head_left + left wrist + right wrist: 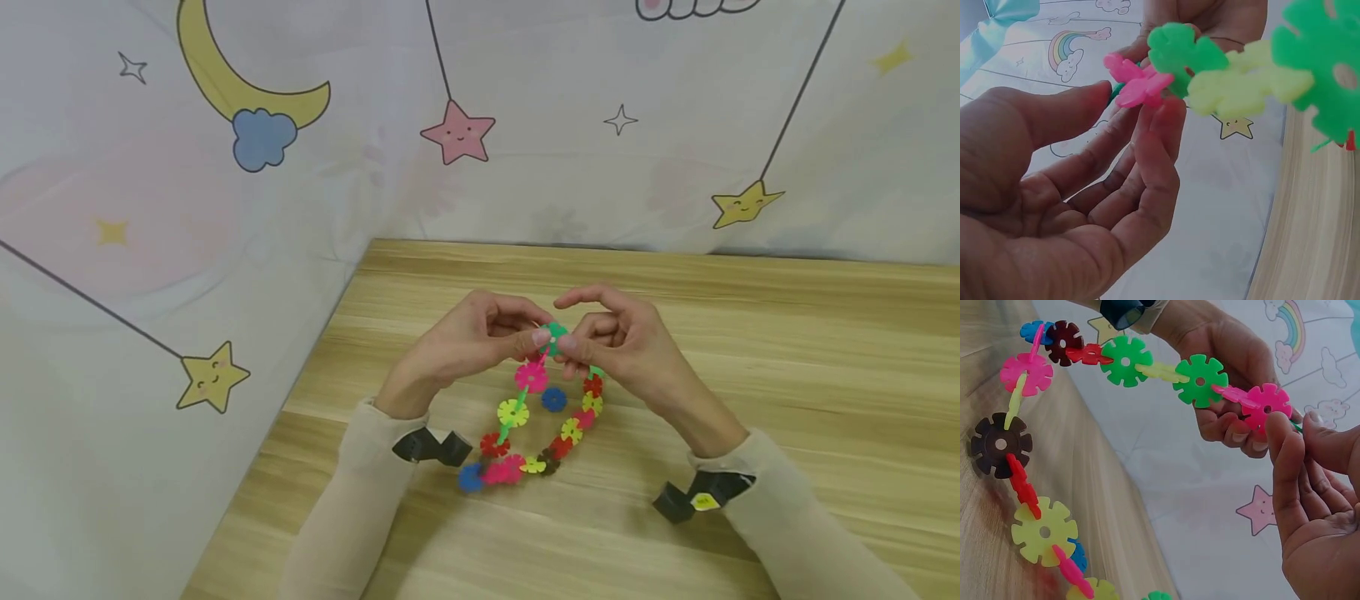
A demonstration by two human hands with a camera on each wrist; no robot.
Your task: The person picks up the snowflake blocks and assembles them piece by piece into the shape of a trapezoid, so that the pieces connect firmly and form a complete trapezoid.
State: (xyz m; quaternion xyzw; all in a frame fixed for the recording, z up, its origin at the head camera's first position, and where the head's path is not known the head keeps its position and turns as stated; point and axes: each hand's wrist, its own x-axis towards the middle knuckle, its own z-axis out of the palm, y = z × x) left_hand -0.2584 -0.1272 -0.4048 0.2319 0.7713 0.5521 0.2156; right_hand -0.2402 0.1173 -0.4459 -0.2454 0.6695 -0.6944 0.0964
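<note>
A chain of colourful notched plastic discs [513, 413] hangs in a loop below both hands, its low part near the tabletop. My left hand [468, 337] pinches a green disc [553, 339] between thumb and fingers. From the other side, my right hand [626, 342] pinches the same green disc, its index finger raised. In the right wrist view that disc shows only as a thin green edge [1297, 427], beside a pink disc [1267, 408]. Behind the right fingers, part of the chain is hidden.
A single blue disc [553, 400] lies on the wooden table [750, 358] inside the loop. Behind the table's back edge rises a pale cloth printed with stars [459, 133] and a moon [225, 79]. Each wrist carries a black camera [675, 502].
</note>
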